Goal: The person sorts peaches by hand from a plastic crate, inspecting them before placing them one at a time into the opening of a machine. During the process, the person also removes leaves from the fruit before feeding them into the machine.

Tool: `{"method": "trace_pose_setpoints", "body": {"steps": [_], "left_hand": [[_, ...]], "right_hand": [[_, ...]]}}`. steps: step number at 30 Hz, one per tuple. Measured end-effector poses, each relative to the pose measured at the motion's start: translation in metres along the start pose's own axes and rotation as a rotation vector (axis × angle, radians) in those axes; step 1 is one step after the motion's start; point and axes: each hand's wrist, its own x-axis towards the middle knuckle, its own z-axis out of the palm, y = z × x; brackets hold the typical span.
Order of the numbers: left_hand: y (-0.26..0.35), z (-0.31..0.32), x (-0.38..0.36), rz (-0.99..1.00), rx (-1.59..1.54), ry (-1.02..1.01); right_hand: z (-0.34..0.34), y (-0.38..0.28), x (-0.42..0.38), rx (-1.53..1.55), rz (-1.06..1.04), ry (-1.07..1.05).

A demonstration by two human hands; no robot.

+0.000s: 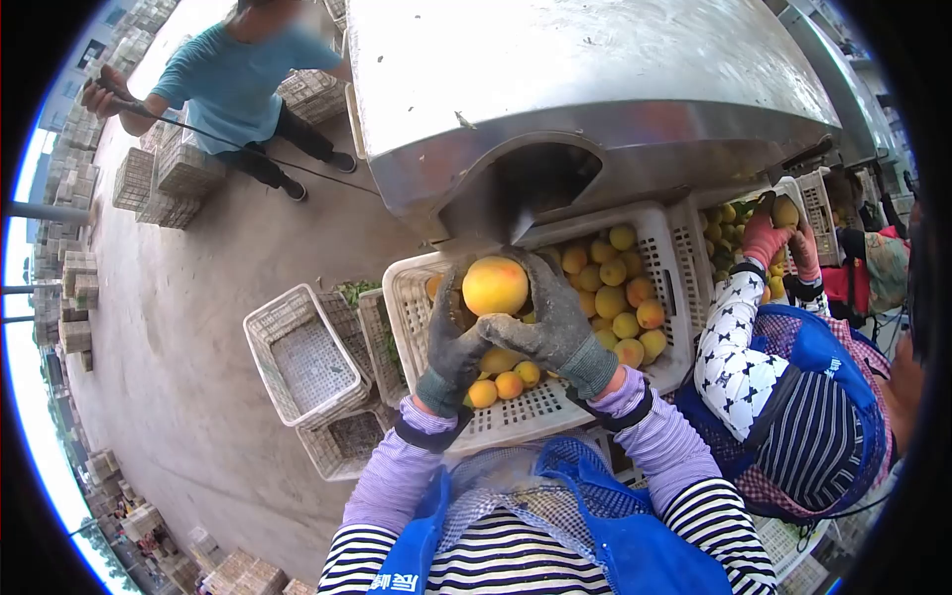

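Observation:
My left hand (452,342), in a dark grey work glove, is closed against one side of a yellow-orange peach (495,286) with a reddish blush. My right hand (557,319), gloved the same way, grips the other side, its thumb lying below the fruit. Both hands hold the peach above a white plastic crate (654,248). Several smaller yellow and orange peaches (612,299) lie in the crate, some of them hidden by my hands. Just beyond my fingers is the dark opening of a metal machine (526,183).
Left of the crate stands an empty white basket (307,357) on top of others. On the right, a co-worker's pink-gloved hands (773,238) hold a fruit over another crate. A person in a blue shirt (243,84) grips a long thin rod near stacked crates (178,174).

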Motion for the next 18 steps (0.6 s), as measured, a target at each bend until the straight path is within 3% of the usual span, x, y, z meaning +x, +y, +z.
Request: {"method": "trace_pose_setpoints", "body": {"steps": [1, 6, 9, 13, 16, 18], "left_hand": [[-0.004, 0.000, 0.003, 0.000, 0.054, -0.025], [-0.015, 0.008, 0.013, -0.007, 0.300, 0.010], [-0.020, -0.001, 0.005, -0.091, 0.239, 0.064], [-0.010, -0.011, -0.004, -0.151, 0.226, 0.106], [-0.002, -0.008, 0.001, -0.161, 0.170, 0.150], [-0.001, -0.004, 0.006, -0.158, 0.091, 0.190]], "right_hand": [[0.002, -0.003, -0.001, 0.079, 0.024, 0.032], [-0.003, -0.010, 0.038, -0.490, -0.105, 0.347], [0.004, 0.027, 0.068, -0.743, 0.031, 0.244], [0.013, 0.034, 0.082, -0.727, -0.030, 0.285], [0.010, 0.034, 0.096, -0.762, -0.299, 0.434], [0.007, 0.058, 0.121, -0.749, -0.281, 0.380]]}}
